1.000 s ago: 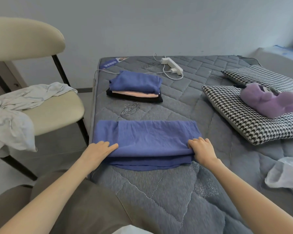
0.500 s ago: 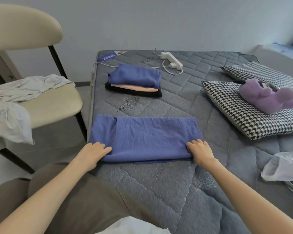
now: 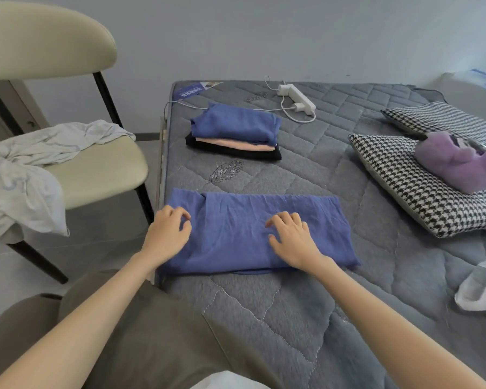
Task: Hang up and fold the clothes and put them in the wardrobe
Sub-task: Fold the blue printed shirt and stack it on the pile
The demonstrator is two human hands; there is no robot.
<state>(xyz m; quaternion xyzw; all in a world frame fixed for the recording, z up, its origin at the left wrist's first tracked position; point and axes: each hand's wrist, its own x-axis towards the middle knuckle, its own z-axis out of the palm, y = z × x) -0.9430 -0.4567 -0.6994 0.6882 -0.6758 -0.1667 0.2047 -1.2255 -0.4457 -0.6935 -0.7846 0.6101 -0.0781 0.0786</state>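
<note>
**Blue garment (image 3: 250,234) part folded on the bed; nothing put away yet**

Head view: the blue garment lies as a wide flat band near the left edge of the bed (image 3: 264,318), just in front of the person. The right hand (image 3: 292,240) rests released on its middle, fingers spread on the cloth. The left hand (image 3: 169,231) sits on its left end with fingers bent; whether it pinches cloth I cannot tell.

Done, as I judge it: a folded stack (image 3: 236,136) of blue, peach and black pieces farther up the bed. Left to do: probably more folds here, the crumpled white garment (image 3: 26,164) on the chair (image 3: 96,178), and all the putting away. No wardrobe or hanger shows.

Writing: a blue label (image 3: 191,91) at the bed's far corner carries white characters, too small to read.
</note>
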